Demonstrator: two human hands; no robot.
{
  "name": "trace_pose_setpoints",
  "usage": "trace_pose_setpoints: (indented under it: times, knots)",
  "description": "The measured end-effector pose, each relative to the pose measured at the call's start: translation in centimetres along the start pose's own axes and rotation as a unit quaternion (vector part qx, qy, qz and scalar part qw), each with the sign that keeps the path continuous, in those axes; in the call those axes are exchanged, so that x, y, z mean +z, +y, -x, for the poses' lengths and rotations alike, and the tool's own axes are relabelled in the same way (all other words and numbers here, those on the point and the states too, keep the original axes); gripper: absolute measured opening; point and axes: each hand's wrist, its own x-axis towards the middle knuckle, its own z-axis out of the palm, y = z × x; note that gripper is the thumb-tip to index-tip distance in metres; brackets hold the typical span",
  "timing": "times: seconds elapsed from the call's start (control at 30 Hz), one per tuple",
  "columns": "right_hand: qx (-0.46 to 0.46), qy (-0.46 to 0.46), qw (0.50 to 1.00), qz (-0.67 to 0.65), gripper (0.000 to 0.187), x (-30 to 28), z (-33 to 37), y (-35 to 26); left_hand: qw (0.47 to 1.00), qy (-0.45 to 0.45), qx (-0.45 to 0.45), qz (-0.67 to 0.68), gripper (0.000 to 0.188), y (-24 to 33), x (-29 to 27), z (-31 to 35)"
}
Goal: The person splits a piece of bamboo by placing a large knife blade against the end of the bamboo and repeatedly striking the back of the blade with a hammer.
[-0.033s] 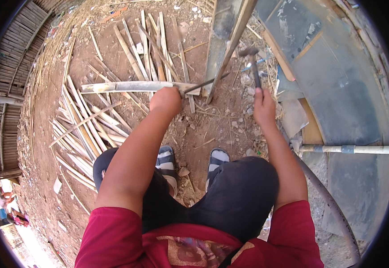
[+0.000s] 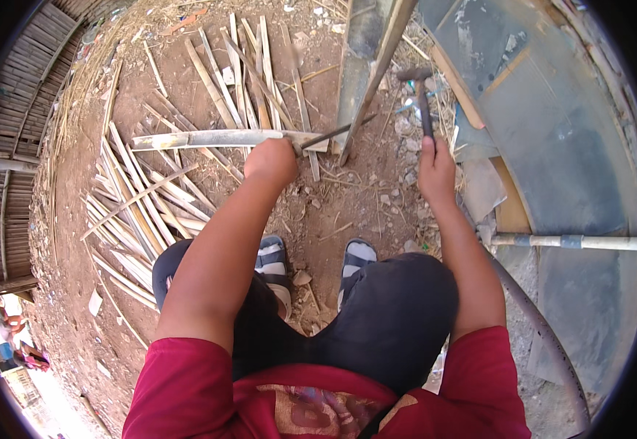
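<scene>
My left hand [image 2: 272,159] is closed in a fist round the handle of a long dark knife [image 2: 329,137]. The handle is mostly hidden by my fingers. Its blade points up and right, crossing the lower part of a long upright wooden slat [image 2: 375,80]; I cannot tell whether it cuts into it. Just beyond that fist lies a pale, curved split pole [image 2: 205,141], running left to right. On the right, my right hand [image 2: 437,172] grips a hammer [image 2: 424,102] by its dark handle, head up, apart from the knife and slat.
Many split strips [image 2: 136,208] lie heaped on the dirt to the left, with more strips [image 2: 249,80] at the far middle. Grey sheets [image 2: 552,154] and a pale pipe [image 2: 604,242] are at the right. A slatted wall [image 2: 19,88] stands far left. My sandalled feet [image 2: 271,260] are below.
The hammer and my right hand have shifted slightly to the right, and the hammer looks sharper. My left hand and the knife stay nearly in place.
</scene>
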Motion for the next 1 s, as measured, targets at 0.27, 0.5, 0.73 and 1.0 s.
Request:
trace_pose_setpoints:
  times: [0.27,0.5,0.73,1.0]
  knots:
    - [0.037,-0.058,0.996,0.052,0.041,2.0,1.4,2.1,1.0,-0.018,-0.023,0.009,0.027,0.7,-0.6,0.7]
    - [0.007,-0.033,0.999,-0.027,0.041,2.8,1.6,1.8,0.999,-0.039,-0.007,0.002,0.03,0.1,-0.3,0.1]
    - [0.04,-0.054,0.997,-0.029,0.043,1.1,1.5,1.1,0.999,-0.029,-0.026,0.01,0.028,-0.1,0.2,-0.3]
    - [0.021,-0.123,0.988,0.091,0.04,2.4,1.4,2.7,0.998,-0.042,-0.037,0.015,0.027,1.1,-0.1,0.4]
